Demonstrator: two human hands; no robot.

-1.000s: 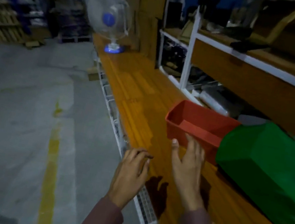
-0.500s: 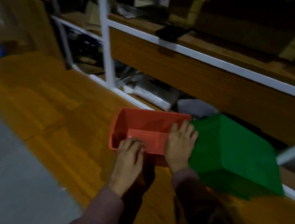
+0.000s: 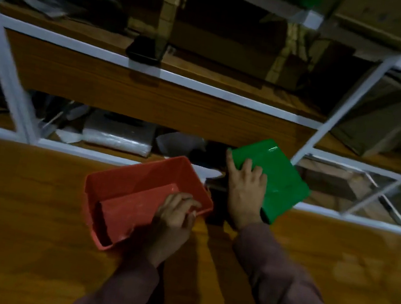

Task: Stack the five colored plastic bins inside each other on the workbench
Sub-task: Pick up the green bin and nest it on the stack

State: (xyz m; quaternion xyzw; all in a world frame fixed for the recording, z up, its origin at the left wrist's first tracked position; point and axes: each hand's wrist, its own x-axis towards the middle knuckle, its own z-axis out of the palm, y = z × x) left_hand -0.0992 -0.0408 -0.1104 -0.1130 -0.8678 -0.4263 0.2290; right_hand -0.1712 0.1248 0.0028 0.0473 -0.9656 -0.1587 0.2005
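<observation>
A red bin [image 3: 130, 201] sits upright and open on the wooden workbench [image 3: 11, 213], slightly turned. My left hand [image 3: 174, 223] grips its near right rim, fingers curled over the edge. A green bin [image 3: 280, 175] lies upside down just to the right, at the back of the bench near the shelf frame. My right hand [image 3: 245, 186] rests flat on the green bin's left side, fingers spread over its bottom and thumb along the left edge. Only these two bins are in view.
A white metal shelf frame [image 3: 5, 60] rises behind the bench, with a wooden shelf board [image 3: 150, 95] above. Wrapped packages [image 3: 117, 135] and boxes lie under the shelf. A black object [image 3: 145, 49] sits on the upper shelf edge.
The view turned to face the shelf head-on. My left hand took hold of the red bin's rim, and my right hand moved from the red bin onto the green bin.
</observation>
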